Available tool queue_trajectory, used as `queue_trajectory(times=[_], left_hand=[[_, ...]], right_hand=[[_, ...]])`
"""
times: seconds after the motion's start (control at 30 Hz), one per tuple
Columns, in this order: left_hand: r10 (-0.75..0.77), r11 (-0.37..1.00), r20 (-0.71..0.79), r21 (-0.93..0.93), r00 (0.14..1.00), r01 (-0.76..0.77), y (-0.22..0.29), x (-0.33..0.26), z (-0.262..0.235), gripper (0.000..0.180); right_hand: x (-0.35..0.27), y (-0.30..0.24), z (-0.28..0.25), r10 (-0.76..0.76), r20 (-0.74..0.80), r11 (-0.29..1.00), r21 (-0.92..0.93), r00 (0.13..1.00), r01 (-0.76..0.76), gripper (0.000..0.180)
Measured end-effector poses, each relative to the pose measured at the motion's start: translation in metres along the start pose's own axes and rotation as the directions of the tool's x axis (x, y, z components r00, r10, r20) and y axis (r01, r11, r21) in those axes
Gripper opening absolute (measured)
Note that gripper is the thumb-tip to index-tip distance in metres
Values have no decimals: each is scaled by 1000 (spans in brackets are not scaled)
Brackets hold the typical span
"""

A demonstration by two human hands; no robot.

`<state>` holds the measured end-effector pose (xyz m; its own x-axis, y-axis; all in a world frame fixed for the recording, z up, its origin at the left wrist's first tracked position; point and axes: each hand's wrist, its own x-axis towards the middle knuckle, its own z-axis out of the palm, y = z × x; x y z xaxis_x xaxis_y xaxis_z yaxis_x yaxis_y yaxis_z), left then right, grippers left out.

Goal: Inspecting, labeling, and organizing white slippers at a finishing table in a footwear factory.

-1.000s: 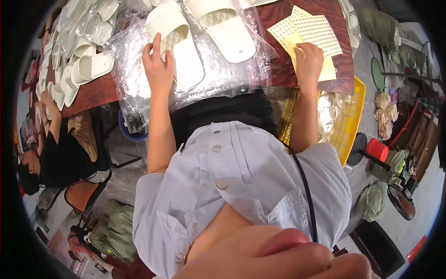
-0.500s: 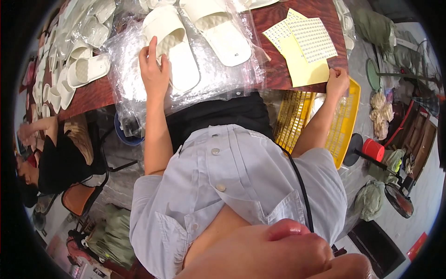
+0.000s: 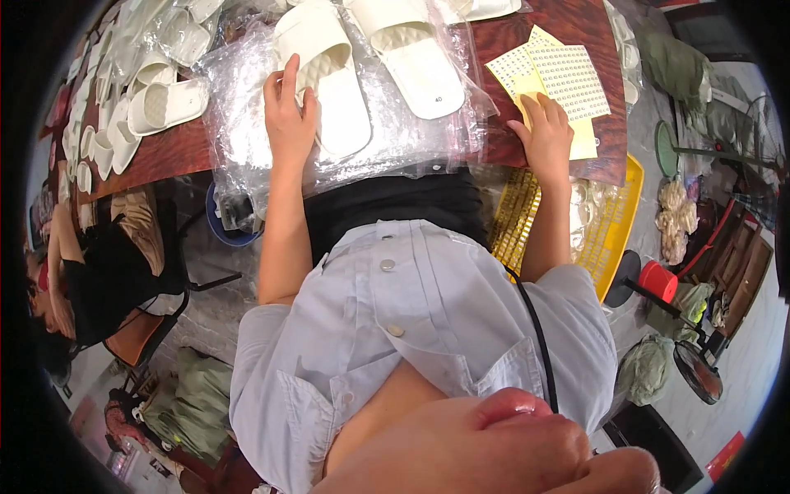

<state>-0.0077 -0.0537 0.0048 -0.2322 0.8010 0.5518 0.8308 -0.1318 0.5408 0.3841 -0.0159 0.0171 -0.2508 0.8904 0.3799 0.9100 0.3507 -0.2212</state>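
Two white slide slippers lie side by side on a stack of clear plastic bags (image 3: 234,107) at the table's edge. My left hand (image 3: 290,117) rests with fingers extended against the left side of the nearer-left slipper (image 3: 344,111). The other slipper (image 3: 421,76) bears a small dark mark at its heel. To the right, my right hand (image 3: 547,140) lies over the sticker sheets (image 3: 570,81), fingers stretched out on them and thumb apart. These sheets are yellow and white with rows of tiny printed stickers, fanned over one another.
More white slippers (image 3: 169,107), some under clear plastic, crowd the left of the dark red table (image 3: 177,152). A yellow plastic basket (image 3: 629,198) stands below the right edge. A blue bin (image 3: 226,226) is under the table. Another person (image 3: 103,292) sits at far left.
My right hand has moved left from the table's right edge onto the sticker sheets. My left hand stays by the slipper. The person at left has shifted their arms.
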Motion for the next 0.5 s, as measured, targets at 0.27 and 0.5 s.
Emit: queue_trajectory(times=[0.27, 0.5], left_hand=[[-92, 995, 41, -30, 995, 93, 1, -1, -4, 56], [27, 999, -24, 31, 999, -27, -3, -1, 0, 58]], right_hand=[[-21, 45, -11, 51, -25, 998, -22, 998, -51, 29], [-14, 31, -16, 74, -38, 996, 45, 997, -72, 34]])
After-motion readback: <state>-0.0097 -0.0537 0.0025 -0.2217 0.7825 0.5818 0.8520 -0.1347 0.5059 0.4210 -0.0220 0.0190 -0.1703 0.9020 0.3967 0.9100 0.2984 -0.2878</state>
